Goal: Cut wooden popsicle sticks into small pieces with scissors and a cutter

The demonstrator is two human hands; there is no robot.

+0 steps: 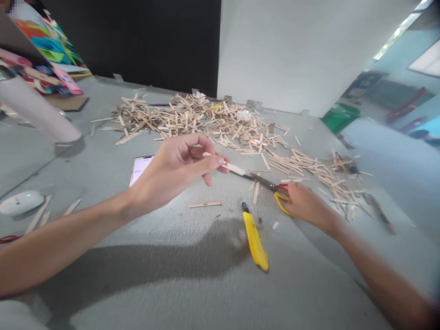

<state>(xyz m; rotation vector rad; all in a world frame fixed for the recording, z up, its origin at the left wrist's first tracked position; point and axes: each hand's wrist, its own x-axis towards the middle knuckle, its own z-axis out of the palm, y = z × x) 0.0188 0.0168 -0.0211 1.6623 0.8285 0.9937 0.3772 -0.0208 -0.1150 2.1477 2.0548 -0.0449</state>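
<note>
Right between our two hands, we have a flat, pale wooden stick (pixel 235 168), held in the air above the grey tabletop (pixel 144 293). Our left hand (pixel 175 166) pinches it, thumb against fingertips with no gap beyond the stick's own thickness, its far end pointing toward our right. Our right hand (pixel 307 205) is curled around the red and yellow handles of dark-bladed metal scissors (pixel 270 184); the blades reach the stick's far end, though we cannot tell whether they grip it.

Below the stick, we see a short, flat wooden piece (pixel 205 204) on the tabletop, and to its right a yellow plastic utility knife (pixel 255 240) lying aslant. Beyond our hands spreads a loose heap of thin wooden sticks (pixel 192 117), trailing off to the right. A phone with a lit white screen (pixel 139 168) lies partly behind our left wrist. Farther left we have a white computer mouse (pixel 21 203) and a pale lilac cylinder (pixel 44 112). Behind the heap stand a black panel (pixel 154 41) and a white panel (pixel 282 50).
</note>
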